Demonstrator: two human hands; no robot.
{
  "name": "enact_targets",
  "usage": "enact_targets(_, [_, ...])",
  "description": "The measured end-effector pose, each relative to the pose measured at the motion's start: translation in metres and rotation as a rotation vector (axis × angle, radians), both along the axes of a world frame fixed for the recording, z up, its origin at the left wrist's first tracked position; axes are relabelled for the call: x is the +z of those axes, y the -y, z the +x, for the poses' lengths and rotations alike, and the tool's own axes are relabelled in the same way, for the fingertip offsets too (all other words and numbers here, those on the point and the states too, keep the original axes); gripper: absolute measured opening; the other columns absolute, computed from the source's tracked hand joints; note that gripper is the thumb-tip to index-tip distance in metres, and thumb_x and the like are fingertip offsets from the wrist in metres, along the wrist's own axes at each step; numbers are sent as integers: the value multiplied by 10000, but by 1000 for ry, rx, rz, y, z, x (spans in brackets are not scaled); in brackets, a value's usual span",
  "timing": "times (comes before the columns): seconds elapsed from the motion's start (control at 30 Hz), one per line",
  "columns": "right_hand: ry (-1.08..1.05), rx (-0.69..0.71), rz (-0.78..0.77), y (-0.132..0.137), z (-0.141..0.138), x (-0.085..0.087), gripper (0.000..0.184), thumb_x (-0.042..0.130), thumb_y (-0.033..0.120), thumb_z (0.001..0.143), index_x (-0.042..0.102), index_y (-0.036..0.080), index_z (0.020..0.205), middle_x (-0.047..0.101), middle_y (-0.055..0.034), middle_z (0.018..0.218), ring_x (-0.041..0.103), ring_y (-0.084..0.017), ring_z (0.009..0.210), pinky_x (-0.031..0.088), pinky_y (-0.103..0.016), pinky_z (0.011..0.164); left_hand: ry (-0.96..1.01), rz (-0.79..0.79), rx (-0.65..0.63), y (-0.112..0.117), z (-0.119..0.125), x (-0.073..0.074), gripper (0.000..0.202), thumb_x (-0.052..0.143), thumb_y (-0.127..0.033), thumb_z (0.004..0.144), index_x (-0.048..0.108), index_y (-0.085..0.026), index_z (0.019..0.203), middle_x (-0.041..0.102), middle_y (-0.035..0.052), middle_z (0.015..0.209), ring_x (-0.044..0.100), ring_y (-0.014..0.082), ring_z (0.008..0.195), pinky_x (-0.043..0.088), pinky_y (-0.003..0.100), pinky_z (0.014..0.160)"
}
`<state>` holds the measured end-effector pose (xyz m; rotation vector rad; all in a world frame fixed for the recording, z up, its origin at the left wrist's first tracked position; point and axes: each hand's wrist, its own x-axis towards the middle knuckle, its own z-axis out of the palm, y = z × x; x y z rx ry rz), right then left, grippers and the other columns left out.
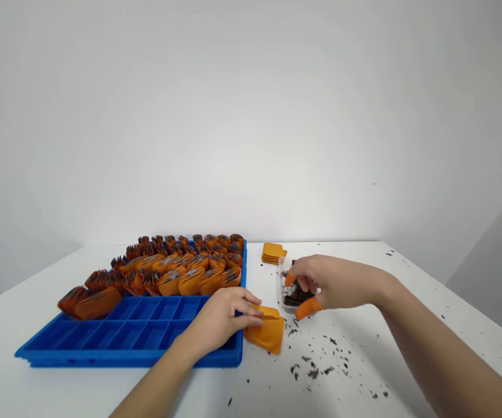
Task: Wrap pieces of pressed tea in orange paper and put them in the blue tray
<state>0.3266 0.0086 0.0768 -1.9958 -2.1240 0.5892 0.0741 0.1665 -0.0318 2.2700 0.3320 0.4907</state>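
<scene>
My left hand [223,318] pinches a small orange pouch [268,335] by its upper left edge, just off the right side of the blue tray. A slit or fold shows near the top of the pouch. My right hand [332,283] is over a clear plastic box [286,307] that holds dark brown, strip-like pieces [295,297]. Orange finger covers sit on its thumb and index finger, which are spread apart with nothing visible between them. The other fingers are curled, and part of the box is hidden behind the hand.
At left stands a blue compartment tray [131,359], its back rows packed with filled orange pouches [190,283]. A stack of flat orange pouches [272,253] lies behind the box. Dark crumbs [314,371] are scattered over the white table [338,397]. A white wall rises behind.
</scene>
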Motion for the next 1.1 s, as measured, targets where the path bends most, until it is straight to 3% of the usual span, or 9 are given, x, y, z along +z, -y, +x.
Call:
enact_targets(0.1, [-25,49,-8,-11,-1,-12,586,881,690,726,709,223,1034,660,-29,972,600,-193,788,413,-296,596,43,-24,15,1,1,2,159,793,-402,959,902,-296,912,805,58,1033,750,219,908,573,333,836])
enact_targets(0.17, [-39,90,-3,-19,-2,-20,588,881,710,723,700,207,968,646,-30,945,593,-196,814,415,-291,610,117,-44,49,4,3,3,237,774,-424,970,876,-254,839,777,53,883,714,205,814,545,317,760])
enact_targets(0.33, [-154,234,135,-37,-2,-34,443,841,516,868,559,195,754,579,0,837,535,-160,787,409,-276,656,267,-91,140,11,9,3,347,761,-467,967,773,-219,725,671,29,755,622,183,717,497,299,674])
enact_targets(0.47, [-144,285,212,-40,-3,-38,360,823,339,884,529,198,731,523,28,792,484,-136,728,367,-274,641,306,-116,123,17,10,6,295,771,-443,954,765,-211,772,698,42,825,648,192,776,530,304,740])
enact_targets(0.63, [-5,269,186,-31,-15,-33,339,801,228,860,504,197,699,501,38,791,437,-130,719,329,-282,656,203,-133,-30,24,7,13,194,744,-374,983,852,-230,910,758,62,912,680,198,832,551,311,782])
enact_targets(0.73, [-5,293,149,-28,-20,-32,357,776,208,846,452,203,697,497,41,797,433,-123,701,334,-282,657,183,-150,-22,24,6,13,182,732,-327,993,881,-265,908,802,63,1015,730,207,921,578,320,844])
enact_targets(0.83, [-36,291,137,-31,-19,-34,427,789,232,844,392,210,688,486,48,777,436,-121,694,350,-287,673,196,-162,-35,21,6,12,136,772,-297,968,897,-330,1010,825,49,1201,769,236,1075,609,355,953])
enact_targets(0.93, [-96,279,119,-34,-14,-34,461,816,341,871,412,208,693,494,50,776,430,-118,691,366,-288,680,253,-160,-49,20,6,10,160,772,-285,978,891,-355,1059,855,33,1140,801,235,1052,629,405,1025])
enact_targets(1.1, [-178,184,80,-31,10,-25,377,850,546,829,695,227,957,489,38,834,453,-133,709,386,-278,630,371,-229,-55,22,9,4,54,867,-230,888,879,-279,870,869,32,972,825,242,956,550,531,1188])
